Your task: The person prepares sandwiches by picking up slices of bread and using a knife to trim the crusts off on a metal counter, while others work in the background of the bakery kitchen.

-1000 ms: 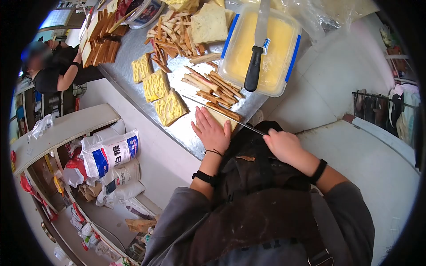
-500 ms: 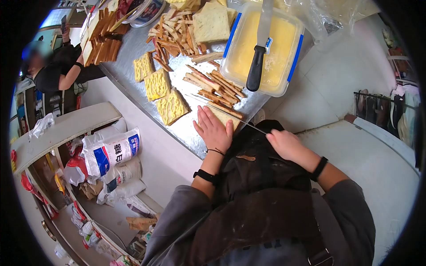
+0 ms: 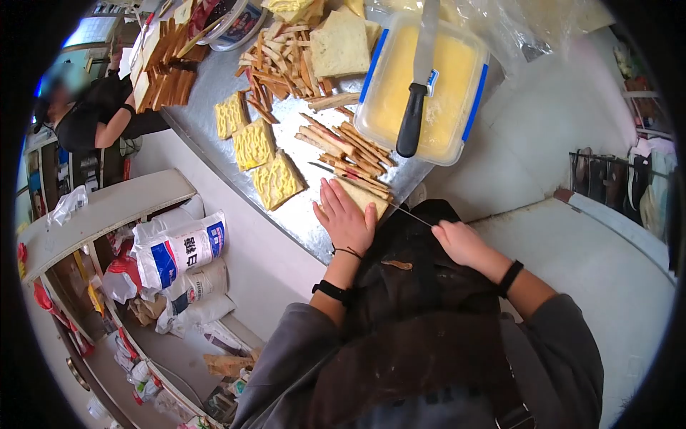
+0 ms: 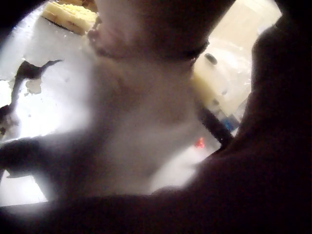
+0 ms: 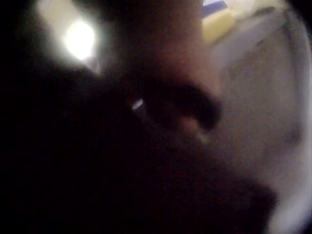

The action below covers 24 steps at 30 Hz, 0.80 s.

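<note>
My left hand [image 3: 346, 218] lies with fingers extended on a piece of sandwich bread [image 3: 366, 196] near the table's front edge. In the head view my right hand [image 3: 463, 247] grips a long thin knife [image 3: 411, 213], its handle mostly hidden by the fingers. The blade runs along the far side of the bread, beside cut crust strips [image 3: 350, 151]. Three bread pieces with yellow piped topping [image 3: 277, 182] lie left of the hand. Both wrist views are dark and blurred; the left one shows a bit of topped bread [image 4: 70, 17].
Behind the strips stands a clear tub of yellow spread [image 3: 457, 107] with a black-handled spatula [image 3: 411, 118] across it. More crust strips [image 3: 275, 61] and plain bread slices [image 3: 341, 46] lie farther back. Another person [image 3: 89, 118] is at far left, near shelves holding a white bag [image 3: 179, 250].
The right hand has drawn back slightly toward the body with the knife. The blade now sits lower against the bread's edge. The left hand stays on the bread.
</note>
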Each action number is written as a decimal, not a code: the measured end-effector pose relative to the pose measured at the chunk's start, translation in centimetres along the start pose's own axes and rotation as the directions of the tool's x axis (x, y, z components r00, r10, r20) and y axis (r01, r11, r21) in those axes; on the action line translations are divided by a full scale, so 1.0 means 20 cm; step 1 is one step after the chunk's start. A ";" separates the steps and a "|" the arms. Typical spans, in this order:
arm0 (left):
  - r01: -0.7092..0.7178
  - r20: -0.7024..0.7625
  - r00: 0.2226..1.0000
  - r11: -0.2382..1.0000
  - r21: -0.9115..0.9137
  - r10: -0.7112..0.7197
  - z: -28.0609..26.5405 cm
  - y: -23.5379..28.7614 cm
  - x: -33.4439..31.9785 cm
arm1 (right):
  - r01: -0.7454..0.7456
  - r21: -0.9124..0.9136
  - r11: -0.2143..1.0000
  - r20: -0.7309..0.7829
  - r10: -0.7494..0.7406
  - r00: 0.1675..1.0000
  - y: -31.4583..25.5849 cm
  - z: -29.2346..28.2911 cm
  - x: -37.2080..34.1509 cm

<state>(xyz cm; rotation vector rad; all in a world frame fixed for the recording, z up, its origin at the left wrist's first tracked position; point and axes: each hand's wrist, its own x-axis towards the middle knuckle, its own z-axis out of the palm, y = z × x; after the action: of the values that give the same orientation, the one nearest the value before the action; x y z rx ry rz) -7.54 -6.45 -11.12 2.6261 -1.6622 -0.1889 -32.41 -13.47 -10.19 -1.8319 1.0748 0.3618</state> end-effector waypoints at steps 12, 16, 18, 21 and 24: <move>0.014 -0.003 1.000 0.999 -0.037 -0.014 -0.01 0.00 -0.01 | 0.055 -0.021 0.998 -0.093 -0.057 0.994 -0.18 -0.02 0.19; 0.006 -0.017 1.000 0.998 -0.059 -0.007 -0.03 0.00 -0.01 | 0.075 0.125 0.989 -0.054 -0.068 0.996 -0.10 -0.03 0.27; 0.015 -0.016 1.000 0.996 -0.091 -0.017 -0.03 0.00 -0.01 | 0.128 0.148 0.981 -0.066 -0.120 0.991 -0.09 -0.03 0.31; 0.018 0.003 1.000 0.990 -0.140 -0.018 -0.07 -0.01 -0.01 | 0.145 0.154 0.977 -0.072 -0.135 0.988 -0.13 -0.07 0.34; 0.012 0.023 1.000 0.970 -0.242 -0.007 -0.11 -0.05 -0.01 | 0.215 0.084 0.973 -0.138 -0.202 0.970 -0.10 -0.07 0.38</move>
<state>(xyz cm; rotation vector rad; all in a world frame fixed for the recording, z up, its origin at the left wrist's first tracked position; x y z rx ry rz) -6.43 -5.89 -9.01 2.4598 -1.5233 -0.3957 -26.75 -18.26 -13.31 -1.8784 0.9569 0.0656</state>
